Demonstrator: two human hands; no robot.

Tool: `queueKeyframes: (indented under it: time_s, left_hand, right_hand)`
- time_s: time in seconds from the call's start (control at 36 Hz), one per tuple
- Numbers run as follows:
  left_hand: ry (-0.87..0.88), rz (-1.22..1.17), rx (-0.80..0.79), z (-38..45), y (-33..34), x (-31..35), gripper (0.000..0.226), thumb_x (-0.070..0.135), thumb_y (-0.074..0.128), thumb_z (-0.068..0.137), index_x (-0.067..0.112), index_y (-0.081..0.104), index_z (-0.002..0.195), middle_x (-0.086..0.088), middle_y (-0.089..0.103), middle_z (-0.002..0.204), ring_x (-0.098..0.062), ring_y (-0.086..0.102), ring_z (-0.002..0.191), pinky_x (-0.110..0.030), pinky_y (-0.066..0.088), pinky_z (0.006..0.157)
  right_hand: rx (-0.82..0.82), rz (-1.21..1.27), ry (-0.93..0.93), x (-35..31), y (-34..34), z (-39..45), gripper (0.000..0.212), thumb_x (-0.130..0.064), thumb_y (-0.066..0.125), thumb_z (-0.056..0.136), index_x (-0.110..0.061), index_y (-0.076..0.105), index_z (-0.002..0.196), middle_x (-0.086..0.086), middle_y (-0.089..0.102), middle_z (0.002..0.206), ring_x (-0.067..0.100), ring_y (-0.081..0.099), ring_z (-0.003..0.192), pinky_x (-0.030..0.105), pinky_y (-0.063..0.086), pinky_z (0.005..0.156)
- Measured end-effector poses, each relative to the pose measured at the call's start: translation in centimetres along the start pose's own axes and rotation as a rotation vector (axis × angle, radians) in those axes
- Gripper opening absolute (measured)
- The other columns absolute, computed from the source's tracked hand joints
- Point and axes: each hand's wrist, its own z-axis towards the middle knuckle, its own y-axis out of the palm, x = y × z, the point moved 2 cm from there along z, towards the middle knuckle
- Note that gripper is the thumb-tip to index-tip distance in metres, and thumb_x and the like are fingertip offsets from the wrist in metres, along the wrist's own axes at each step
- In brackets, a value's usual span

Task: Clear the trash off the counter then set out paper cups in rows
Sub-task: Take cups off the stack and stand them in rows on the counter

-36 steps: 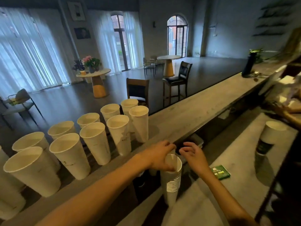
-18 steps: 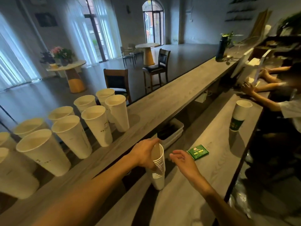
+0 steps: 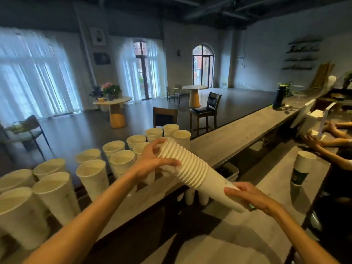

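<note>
Nearest, both forearms reach in from the bottom edge, cut off above the elbow. Between them a long nested stack of white paper cups lies tilted, open end up toward the left, narrow base down toward the right, held above the inner edge of the long grey wooden counter. The right hand curls round the base of the stack; its fingertips are hidden behind the cups. The left hand grips the open end, thumb underneath along the rims and fingers arched over the top; whether it pinches only the outermost cup cannot be told, since motion blur smears the rims there.

Just left, upright white paper cups stand in two rows on the counter; the closest ones run off the left edge. Under the stack, a few more white cups on a shelf below the counter are half hidden. On the lower grey worktop to the right stands a white paper cup with a dark green band. Beyond it another person's forearms reach in from the right edge, what they handle too blurred to name.
</note>
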Motion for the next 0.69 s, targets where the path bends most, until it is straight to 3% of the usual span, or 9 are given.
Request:
queueKeyframes:
  time_s: [0.11, 0.19, 0.33, 0.47, 0.61, 0.69]
  left_hand:
    - [-0.036, -0.296, 0.126, -5.3, -5.2, 0.7, 0.097, 0.044, 0.095, 0.042, 0.03, 0.057, 0.13, -0.004, 0.06, 0.131, -0.026, 0.062, 0.12, -0.045, 0.061, 0.091]
    - [-0.069, -0.53, 0.232, -9.7, -9.0, 0.2, 0.09, 0.035, 0.096, 0.047, 0.023, 0.058, 0.128, -0.008, 0.065, 0.129, -0.029, 0.066, 0.118, -0.043, 0.06, 0.087]
    - [-0.072, -0.884, 0.317, -17.4, -13.5, -0.7, 0.085, 0.015, 0.092, 0.063, 0.007, 0.053, 0.139, -0.013, 0.069, 0.131, -0.025, 0.068, 0.119, -0.034, 0.06, 0.086]
    - [-0.111, -0.893, 0.45, -24.5, -17.2, -1.3, 0.076, 0.009, 0.087, 0.063, 0.01, 0.056, 0.132, -0.01, 0.072, 0.121, -0.027, 0.067, 0.116, -0.045, 0.056, 0.098]
    - [-0.114, -0.828, 0.617, -29.8, -22.3, -1.7, 0.088, 0.009, 0.095, 0.05, 0.01, 0.058, 0.13, -0.009, 0.073, 0.118, -0.025, 0.07, 0.107, -0.039, 0.06, 0.076]
    - [-0.107, -0.812, 0.779, -34.3, -26.4, -2.4, 0.083, 0.011, 0.094, 0.049, 0.013, 0.058, 0.124, -0.012, 0.07, 0.122, -0.026, 0.068, 0.109, -0.042, 0.06, 0.08]
  right_hand:
    - [0.081, -0.057, -0.109, -5.5, 3.9, -2.3, 0.052, -0.064, 0.078, 0.061, -0.037, 0.066, 0.102, -0.008, 0.066, 0.108, 0.012, 0.061, 0.103, 0.032, 0.056, 0.09]
    - [0.142, -0.049, -0.198, -10.2, 8.0, -4.6, 0.039, -0.058, 0.077, 0.062, -0.038, 0.065, 0.094, -0.012, 0.066, 0.1, 0.008, 0.062, 0.095, 0.021, 0.052, 0.075]
    - [0.145, -0.019, -0.357, -16.8, 15.4, -7.9, 0.027, -0.044, 0.08, 0.065, -0.037, 0.066, 0.087, -0.014, 0.068, 0.093, 0.002, 0.063, 0.086, 0.019, 0.052, 0.069]
    - [0.028, -0.016, -0.474, -22.4, 23.3, -8.9, 0.039, -0.048, 0.08, 0.058, -0.034, 0.067, 0.092, -0.012, 0.069, 0.096, 0.003, 0.065, 0.09, 0.015, 0.053, 0.063]
    - [-0.077, -0.03, -0.567, -26.9, 30.2, -8.2, 0.05, -0.063, 0.08, 0.054, -0.028, 0.073, 0.089, -0.008, 0.072, 0.087, 0.007, 0.066, 0.082, 0.027, 0.055, 0.063]
    - [-0.231, -0.042, -0.623, -30.3, 35.7, -8.2, 0.046, -0.061, 0.08, 0.06, -0.032, 0.07, 0.094, -0.01, 0.071, 0.092, 0.007, 0.066, 0.084, 0.026, 0.058, 0.066]
